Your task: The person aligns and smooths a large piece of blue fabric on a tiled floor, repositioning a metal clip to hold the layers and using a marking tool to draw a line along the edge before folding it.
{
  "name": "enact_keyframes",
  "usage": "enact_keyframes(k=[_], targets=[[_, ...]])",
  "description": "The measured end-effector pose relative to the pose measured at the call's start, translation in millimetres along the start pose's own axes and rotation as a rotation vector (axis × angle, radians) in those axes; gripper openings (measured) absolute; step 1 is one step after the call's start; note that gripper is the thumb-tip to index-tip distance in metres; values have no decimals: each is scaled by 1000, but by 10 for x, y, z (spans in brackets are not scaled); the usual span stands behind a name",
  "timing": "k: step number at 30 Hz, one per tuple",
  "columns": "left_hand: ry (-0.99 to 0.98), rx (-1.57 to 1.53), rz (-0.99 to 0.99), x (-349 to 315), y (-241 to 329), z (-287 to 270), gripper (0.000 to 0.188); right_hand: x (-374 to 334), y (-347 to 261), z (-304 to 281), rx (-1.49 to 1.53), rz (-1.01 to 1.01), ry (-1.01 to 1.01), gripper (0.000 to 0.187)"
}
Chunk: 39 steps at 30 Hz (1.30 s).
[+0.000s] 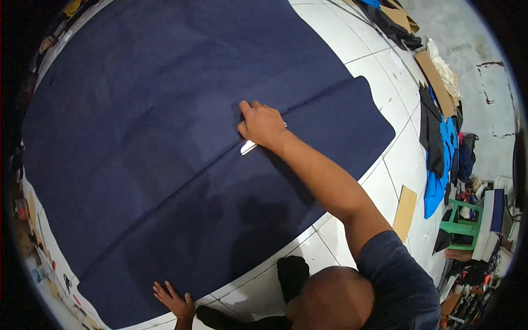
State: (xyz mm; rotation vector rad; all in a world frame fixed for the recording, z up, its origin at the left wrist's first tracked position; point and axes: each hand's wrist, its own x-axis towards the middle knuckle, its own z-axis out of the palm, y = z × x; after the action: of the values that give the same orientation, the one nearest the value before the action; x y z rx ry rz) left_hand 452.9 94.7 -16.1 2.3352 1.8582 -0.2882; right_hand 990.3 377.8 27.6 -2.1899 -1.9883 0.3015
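Observation:
A large sheet of dark navy fabric (pixel 181 71) lies spread over the floor, with a long crease or fold line running diagonally across it. Over that crease is my right hand (pixel 261 124), its fingers bent and its palm down. From under it sticks out a flat, shiny metal piece (pixel 249 147) with a slanted tip; the rest of that piece is hidden by the hand. My left hand (pixel 173 300) rests at the near edge of the fabric, fingers spread, holding nothing.
White floor tiles (pixel 399 151) surround the fabric. To the right lie a cardboard strip (pixel 405 213), blue cloth (pixel 437 190), black cloth (pixel 432 132) and a green plastic stool (pixel 462 225). A dark-socked foot (pixel 292 275) is near the lower edge. Small items line the far left.

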Motion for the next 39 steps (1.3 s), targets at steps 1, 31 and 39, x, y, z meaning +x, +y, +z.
enact_keyframes(k=[1,31,39], targets=[[-20,19,10,3,1,-4,74,4,4,-26,-8,4,22,37],[603,-366,-448,-494,-938,-218,45,-4401,99,177,1506,1256,359,46],[401,-1725,-1344,-1031,-1716,127,59,-4109,4,104,1366,1262,294,30]])
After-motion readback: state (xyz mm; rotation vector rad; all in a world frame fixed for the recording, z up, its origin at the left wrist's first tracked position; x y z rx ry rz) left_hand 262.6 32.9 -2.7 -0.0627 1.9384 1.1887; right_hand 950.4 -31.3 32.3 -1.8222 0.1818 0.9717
